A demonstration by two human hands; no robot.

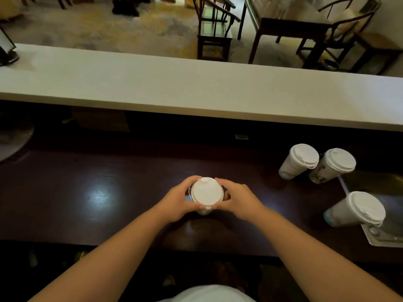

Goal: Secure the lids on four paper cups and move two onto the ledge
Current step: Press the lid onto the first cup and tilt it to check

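Observation:
A paper cup with a white lid point(206, 192) stands on the dark wooden counter point(87, 192) in front of me. My left hand point(181, 198) wraps its left side and my right hand point(235, 198) its right side, fingers curled around the lid's rim. Three more lidded paper cups stand to the right: one point(298, 161), a second point(333, 165) beside it, and a third point(357, 209) nearer me at the edge of a metal sink. The white ledge point(196, 90) runs across behind the counter with no cups on it.
A metal sink point(383, 236) sits at the right end of the counter. A dark stand point(6, 51) rests on the ledge's far left. Beyond the ledge are wooden chairs point(214, 29) and a table point(292, 25).

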